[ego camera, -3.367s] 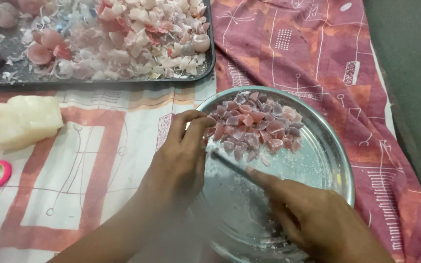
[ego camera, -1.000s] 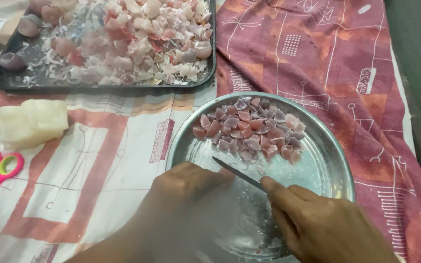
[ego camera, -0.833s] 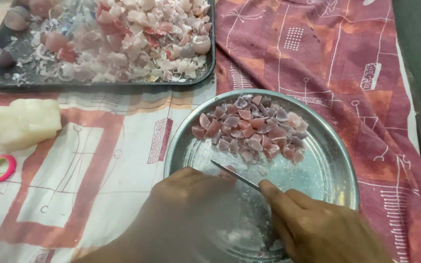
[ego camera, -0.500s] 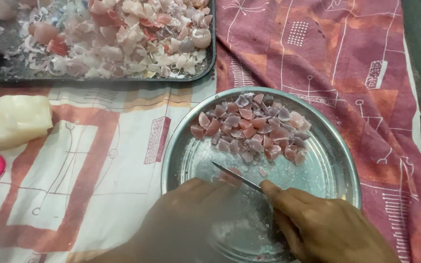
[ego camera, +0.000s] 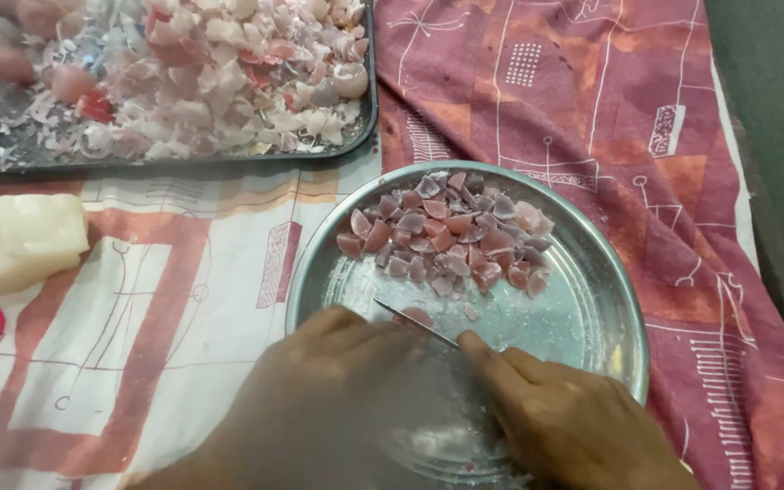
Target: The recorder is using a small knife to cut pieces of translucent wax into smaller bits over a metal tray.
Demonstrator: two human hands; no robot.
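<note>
Both my hands are low over the near part of the round steel plate (ego camera: 592, 272). My right hand (ego camera: 573, 426) is closed around a thin knife (ego camera: 415, 322), index finger laid along its back, the blade pointing toward the plate's left rim. My left hand (ego camera: 338, 399) lies knuckles up over the plate's near-left rim, fingers curled down just under the blade; what they pin I cannot tell, since the hand hides it. Compared with a few seconds ago, that left hand has pulled back from the heap of cut pink and lilac pieces (ego camera: 451, 236) at the plate's far side and settled by the blade. One small pink piece (ego camera: 417, 316) lies right beside the blade. Beyond the plate, a dark tray (ego camera: 229, 161) holds pale scraps, and a white waxy block (ego camera: 20, 240) sits well left of the plate on the patterned cloth (ego camera: 610, 91).
</note>
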